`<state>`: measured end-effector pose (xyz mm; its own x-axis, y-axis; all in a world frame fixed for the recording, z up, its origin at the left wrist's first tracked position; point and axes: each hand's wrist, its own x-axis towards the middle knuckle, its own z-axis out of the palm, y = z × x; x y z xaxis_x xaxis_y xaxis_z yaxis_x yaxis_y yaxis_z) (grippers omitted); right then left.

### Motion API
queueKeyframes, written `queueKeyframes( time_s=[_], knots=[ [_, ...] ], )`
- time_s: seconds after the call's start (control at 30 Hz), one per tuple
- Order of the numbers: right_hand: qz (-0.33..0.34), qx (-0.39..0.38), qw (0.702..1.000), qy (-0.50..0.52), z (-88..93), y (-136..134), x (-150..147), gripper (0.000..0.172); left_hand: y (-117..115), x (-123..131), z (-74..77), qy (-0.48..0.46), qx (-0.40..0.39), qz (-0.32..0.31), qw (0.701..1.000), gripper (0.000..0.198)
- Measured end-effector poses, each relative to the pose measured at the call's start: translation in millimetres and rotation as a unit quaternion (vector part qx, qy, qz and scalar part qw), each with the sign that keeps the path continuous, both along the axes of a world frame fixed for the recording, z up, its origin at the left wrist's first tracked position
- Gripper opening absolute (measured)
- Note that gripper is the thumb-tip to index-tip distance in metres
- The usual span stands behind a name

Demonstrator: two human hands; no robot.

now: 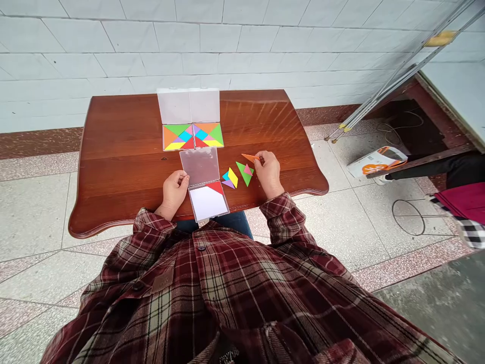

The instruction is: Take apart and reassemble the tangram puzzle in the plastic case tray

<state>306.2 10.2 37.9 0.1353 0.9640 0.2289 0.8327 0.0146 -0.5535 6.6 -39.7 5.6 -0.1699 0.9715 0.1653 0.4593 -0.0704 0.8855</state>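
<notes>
The right hand (269, 173) hovered over the wooden counter (113, 167), its thumb and forefinger pinched together on a thin orange triangle (249, 157), whose tip pointed toward 9 o'clock. The left hand (174, 191) sat nearer the counter's front edge, its fingers (184, 179) bent against the left side of a clear lid (199, 166), though whether they gripped it could not be told. That lid was joined to a shallow white case (207, 203) at its 6 o'clock side, and the case held a red triangle (215, 187) in its far right corner. At 12 o'clock from the clear lid lay a second open case (193, 136), packed with bright triangles and with its pale lid (187, 106) opened out toward the back of the counter. At 3 o'clock from the clear lid, between it and the right hand, lay a green triangle (243, 174) with a small pink triangle (248, 170) on it. Just to its 9 o'clock side lay a yellow piece (232, 177), touching a blue piece (226, 175) and a purple piece (228, 184).
</notes>
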Motion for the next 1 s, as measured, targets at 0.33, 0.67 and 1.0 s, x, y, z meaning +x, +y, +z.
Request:
queueKeyframes(
  time_s=[0.33,0.67,1.0],
  knots=[
    [-0.001,0.064,0.997,0.035,-12.4,3,5,0.006,-2,2,4.0,0.007,0.008,0.002,1.0,0.01],
    [0.031,0.101,0.993,0.044,-6.2,-2,2,0.009,-1,1,2.2,-0.004,0.005,0.001,1.0,0.01],
    [0.02,0.107,0.994,0.013,-8.5,-4,2,0.016,-1,2,1.3,-0.002,0.007,-0.003,1.0,0.01]
  ],
)
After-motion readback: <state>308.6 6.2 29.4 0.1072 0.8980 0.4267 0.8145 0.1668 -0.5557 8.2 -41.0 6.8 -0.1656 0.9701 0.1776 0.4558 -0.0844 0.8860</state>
